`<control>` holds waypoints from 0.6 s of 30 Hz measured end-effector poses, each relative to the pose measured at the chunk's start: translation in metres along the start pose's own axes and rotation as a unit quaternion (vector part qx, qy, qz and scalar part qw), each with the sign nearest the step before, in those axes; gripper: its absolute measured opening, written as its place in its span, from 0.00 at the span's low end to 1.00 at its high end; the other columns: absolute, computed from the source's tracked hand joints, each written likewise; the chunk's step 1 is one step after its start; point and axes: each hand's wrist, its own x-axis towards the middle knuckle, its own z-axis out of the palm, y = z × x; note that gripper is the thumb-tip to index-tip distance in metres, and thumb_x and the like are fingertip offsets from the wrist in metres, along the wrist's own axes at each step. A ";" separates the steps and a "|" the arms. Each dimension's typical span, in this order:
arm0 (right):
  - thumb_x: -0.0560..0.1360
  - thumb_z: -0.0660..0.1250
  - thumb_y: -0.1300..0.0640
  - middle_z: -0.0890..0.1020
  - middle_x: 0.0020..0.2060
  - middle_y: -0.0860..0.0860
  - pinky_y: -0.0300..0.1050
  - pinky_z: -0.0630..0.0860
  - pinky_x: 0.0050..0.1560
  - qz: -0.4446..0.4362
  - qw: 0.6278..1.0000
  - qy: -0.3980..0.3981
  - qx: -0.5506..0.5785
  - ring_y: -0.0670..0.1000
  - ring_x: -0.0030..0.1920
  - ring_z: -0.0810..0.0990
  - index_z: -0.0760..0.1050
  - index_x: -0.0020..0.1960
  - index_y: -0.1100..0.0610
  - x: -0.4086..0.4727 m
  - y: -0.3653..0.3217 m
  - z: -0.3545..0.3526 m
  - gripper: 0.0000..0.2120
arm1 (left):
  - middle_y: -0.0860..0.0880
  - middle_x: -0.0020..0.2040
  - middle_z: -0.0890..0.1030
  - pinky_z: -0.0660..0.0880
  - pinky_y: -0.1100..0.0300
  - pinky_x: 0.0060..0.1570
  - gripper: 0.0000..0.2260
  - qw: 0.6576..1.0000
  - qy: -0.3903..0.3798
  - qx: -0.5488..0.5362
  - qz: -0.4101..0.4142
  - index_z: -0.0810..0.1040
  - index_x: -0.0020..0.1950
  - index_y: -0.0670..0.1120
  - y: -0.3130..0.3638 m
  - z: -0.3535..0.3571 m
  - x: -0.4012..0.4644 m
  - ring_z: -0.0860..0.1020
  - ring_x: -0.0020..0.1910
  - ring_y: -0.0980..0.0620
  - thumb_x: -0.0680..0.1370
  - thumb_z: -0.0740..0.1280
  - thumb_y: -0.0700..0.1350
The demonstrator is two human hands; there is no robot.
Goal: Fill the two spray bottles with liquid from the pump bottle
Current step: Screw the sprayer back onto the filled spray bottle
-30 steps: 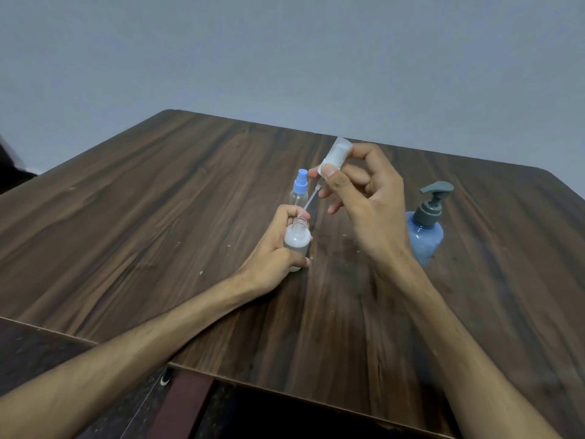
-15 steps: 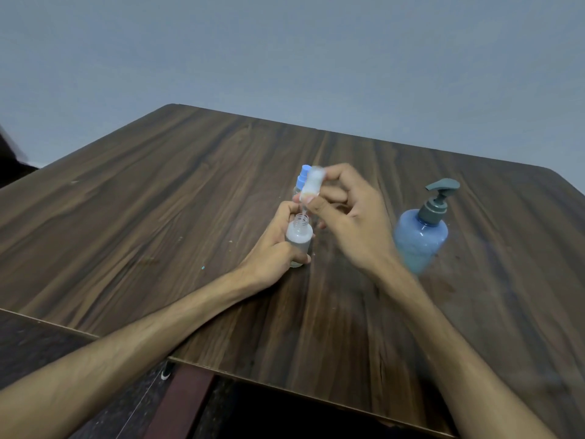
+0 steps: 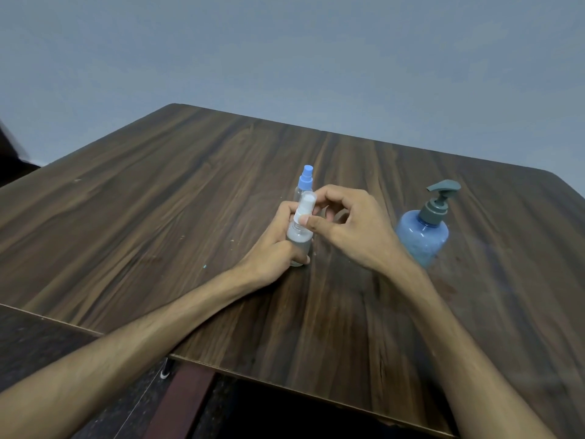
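Observation:
My left hand (image 3: 278,245) grips a small clear spray bottle (image 3: 298,240) that stands upright on the table and holds pale liquid. My right hand (image 3: 351,228) pinches its white spray head (image 3: 305,205), which sits on the bottle's neck. Just behind stands a second clear spray bottle with a blue spray head (image 3: 306,180), its body mostly hidden by my fingers. The blue pump bottle (image 3: 422,234) with a grey pump stands to the right of my right hand, untouched.
A dark wooden table (image 3: 158,217) carries everything; its near edge runs across the lower part of the view. Below that edge a dark floor and a shoe (image 3: 164,372) show. A plain grey wall rises behind the table.
My right hand has lowered the white spray head, with its tube, from above the bottle down onto the neck. My left hand has kept its hold on the bottle.

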 end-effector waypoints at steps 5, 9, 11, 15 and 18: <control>0.76 0.77 0.56 0.80 0.37 0.40 0.41 0.72 0.39 -0.012 1.000 -0.005 0.000 0.45 0.33 0.72 0.84 0.47 0.49 -0.001 0.000 0.003 0.03 | 0.44 0.54 0.75 0.77 0.66 0.37 0.28 1.000 0.000 0.014 -0.005 0.67 0.64 0.42 0.000 -0.002 0.001 0.78 0.44 0.61 0.63 0.66 0.34; 0.78 0.75 0.60 0.81 0.44 0.48 0.41 0.74 0.44 -0.031 0.999 -0.027 -0.031 0.46 0.38 0.75 0.86 0.55 0.54 0.000 -0.001 0.003 0.07 | 0.42 0.54 0.76 0.77 0.63 0.37 0.32 1.000 0.001 0.027 -0.003 0.66 0.68 0.38 -0.003 -0.004 0.003 0.77 0.45 0.55 0.63 0.66 0.33; 0.78 0.74 0.60 0.81 0.46 0.51 0.44 0.75 0.45 -0.038 0.998 -0.028 -0.039 0.46 0.39 0.75 0.85 0.55 0.56 -0.001 -0.001 0.005 0.07 | 0.43 0.53 0.76 0.77 0.63 0.37 0.32 1.000 -0.004 0.029 -0.003 0.66 0.68 0.38 -0.002 -0.004 0.004 0.78 0.44 0.57 0.63 0.66 0.32; 0.76 0.76 0.57 0.82 0.43 0.46 0.43 0.75 0.42 -0.030 0.999 -0.007 -0.036 0.44 0.37 0.75 0.85 0.51 0.54 -0.001 0.001 0.004 0.05 | 0.38 0.56 0.77 0.78 0.64 0.38 0.33 0.999 -0.001 0.035 -0.009 0.65 0.69 0.37 -0.002 -0.003 0.003 0.78 0.47 0.56 0.63 0.66 0.33; 0.74 0.80 0.50 0.83 0.38 0.44 0.38 0.72 0.39 -0.011 0.999 0.030 -0.037 0.42 0.33 0.76 0.84 0.47 0.52 -0.001 0.001 0.007 0.09 | 0.35 0.58 0.77 0.77 0.63 0.38 0.33 0.999 -0.002 0.039 -0.019 0.66 0.69 0.40 -0.002 -0.004 0.004 0.78 0.47 0.56 0.63 0.66 0.33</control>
